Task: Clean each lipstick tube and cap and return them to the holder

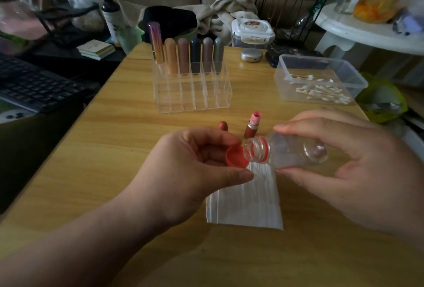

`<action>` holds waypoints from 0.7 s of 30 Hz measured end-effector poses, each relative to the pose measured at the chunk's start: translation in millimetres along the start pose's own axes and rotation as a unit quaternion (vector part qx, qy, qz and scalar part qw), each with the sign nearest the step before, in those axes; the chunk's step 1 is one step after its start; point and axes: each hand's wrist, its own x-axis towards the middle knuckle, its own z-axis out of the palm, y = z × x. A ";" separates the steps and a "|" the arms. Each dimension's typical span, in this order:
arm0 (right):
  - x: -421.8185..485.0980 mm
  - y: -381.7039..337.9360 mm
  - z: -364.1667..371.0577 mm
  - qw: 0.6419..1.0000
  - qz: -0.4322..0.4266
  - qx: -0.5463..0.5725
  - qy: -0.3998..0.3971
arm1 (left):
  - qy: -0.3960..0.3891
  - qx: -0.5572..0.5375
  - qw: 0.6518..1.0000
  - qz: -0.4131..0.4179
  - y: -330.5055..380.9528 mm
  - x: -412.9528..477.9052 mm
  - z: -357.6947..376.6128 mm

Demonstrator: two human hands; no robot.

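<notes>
Swab box [321,78] far right; tissue [247,197] near, below my hands. My left grip [183,163] pinches a red bottle cap [237,156]; my right grip [358,167] grasps the tilted clear bottle [296,151]. Lipstick tube [252,125] upright mid-surface, uncapped, pink tip. Lipstick cap [223,125] to its left, half hidden behind my left grip. Holder [192,87] beyond.

No legible text anywhere in view.

- Pump bottle [114,19], back left: white label with greenish print, too blurred to read.
- Lidded box [252,31] behind the table: round reddish sticker on the lid (picture or logo, cannot tell which), no letters resolved.
- Keyboard [34,85], left: key legends too dark and small.
- Lipstick tubes [183,54] in the holder [192,101], clear bottle [291,151], red cap [237,156]: no markings made out.
</notes>
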 end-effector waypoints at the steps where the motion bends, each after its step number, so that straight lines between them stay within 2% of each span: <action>1: -0.1 0.9 0.3 1.000 -0.006 -0.003 0.001 | -0.003 0.001 1.000 0.000 -0.3 0.2 0.8; 21: -0.7 4.6 -1.2 0.994 -0.069 -0.087 0.022 | -0.032 -0.017 0.999 -0.015 -7.9 3.2 2.1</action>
